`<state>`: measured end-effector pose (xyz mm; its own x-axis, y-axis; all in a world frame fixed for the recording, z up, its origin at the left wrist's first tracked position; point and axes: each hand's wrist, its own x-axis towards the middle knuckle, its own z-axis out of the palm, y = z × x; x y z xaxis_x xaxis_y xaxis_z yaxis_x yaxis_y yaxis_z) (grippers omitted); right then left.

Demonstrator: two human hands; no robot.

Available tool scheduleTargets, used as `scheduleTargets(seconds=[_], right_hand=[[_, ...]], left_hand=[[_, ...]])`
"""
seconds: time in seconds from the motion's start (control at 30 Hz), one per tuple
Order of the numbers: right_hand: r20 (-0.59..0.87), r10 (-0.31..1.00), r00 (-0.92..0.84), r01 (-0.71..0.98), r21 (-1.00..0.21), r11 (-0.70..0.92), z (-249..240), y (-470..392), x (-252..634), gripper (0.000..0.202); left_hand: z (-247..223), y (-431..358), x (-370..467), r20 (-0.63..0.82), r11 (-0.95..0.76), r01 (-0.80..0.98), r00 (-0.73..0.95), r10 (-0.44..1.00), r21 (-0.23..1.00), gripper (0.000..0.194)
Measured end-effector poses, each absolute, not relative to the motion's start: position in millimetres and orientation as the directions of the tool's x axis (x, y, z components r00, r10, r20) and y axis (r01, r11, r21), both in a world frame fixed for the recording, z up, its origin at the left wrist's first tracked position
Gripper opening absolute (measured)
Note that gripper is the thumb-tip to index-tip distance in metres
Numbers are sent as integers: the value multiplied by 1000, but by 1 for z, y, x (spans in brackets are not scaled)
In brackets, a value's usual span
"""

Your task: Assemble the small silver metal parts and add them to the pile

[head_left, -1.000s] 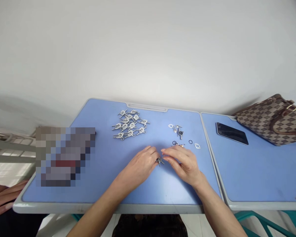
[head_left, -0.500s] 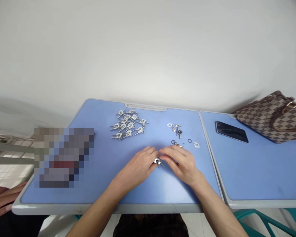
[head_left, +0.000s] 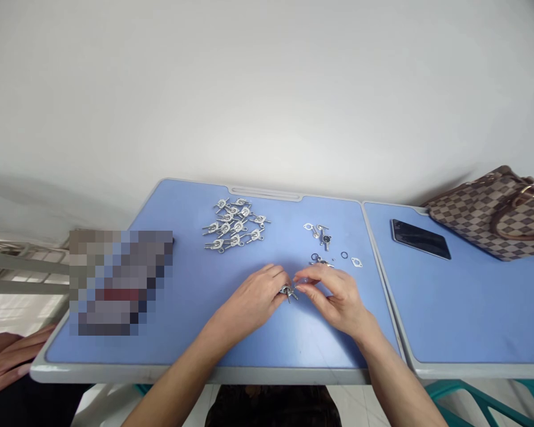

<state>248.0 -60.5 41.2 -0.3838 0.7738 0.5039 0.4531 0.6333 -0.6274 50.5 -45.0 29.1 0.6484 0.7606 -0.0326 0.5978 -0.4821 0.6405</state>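
Observation:
My left hand (head_left: 262,292) is closed around a small metal valve (head_left: 287,290) with a flange and thin pipe stubs, which points toward my right side. Just right of it hovers my right hand (head_left: 333,293), thumb and forefinger apart, with blue tabletop showing between them; no held part can be made out there. Beyond the right hand lie loose parts: a metal valve body (head_left: 323,261), a dark ring (head_left: 344,255), a flat two-hole plate (head_left: 356,262) and a black-faced piece (head_left: 326,239). A group of similar metal valves (head_left: 235,225) lies at the back left.
A pixelated area (head_left: 124,284) covers something on the left of the blue table (head_left: 182,332). On the adjoining table are a black phone (head_left: 420,239) and a checkered handbag (head_left: 493,213). Another person's arm (head_left: 15,362) shows at the left edge. A wall stands behind.
My right hand has drawn slightly to the right, away from the valve, and its thumb and forefinger have parted. The left hand still grips the valve. The whole view has shifted slightly.

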Motion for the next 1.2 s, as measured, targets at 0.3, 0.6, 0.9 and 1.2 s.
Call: scheduleTargets(seconds=[0.3, 0.6, 0.9, 1.2], right_hand=[[544, 690, -478, 444, -528, 724, 40, -58, 248, 24], [586, 721, -370, 548, -489, 678, 39, -60, 251, 19], [574, 671, -469, 471, -480, 740, 35, -62, 249, 45], [514, 756, -406, 530, -541, 653, 41, -58, 254, 14]], left_hand=[[30, -45, 51, -39, -486, 599, 654, 756, 637, 15], [33, -50, 50, 4, -528, 604, 656, 755, 597, 6], [30, -50, 50, 20, -525, 592, 652, 758, 612, 9], [35, -46, 50, -41, -497, 626, 645, 763, 601, 9]])
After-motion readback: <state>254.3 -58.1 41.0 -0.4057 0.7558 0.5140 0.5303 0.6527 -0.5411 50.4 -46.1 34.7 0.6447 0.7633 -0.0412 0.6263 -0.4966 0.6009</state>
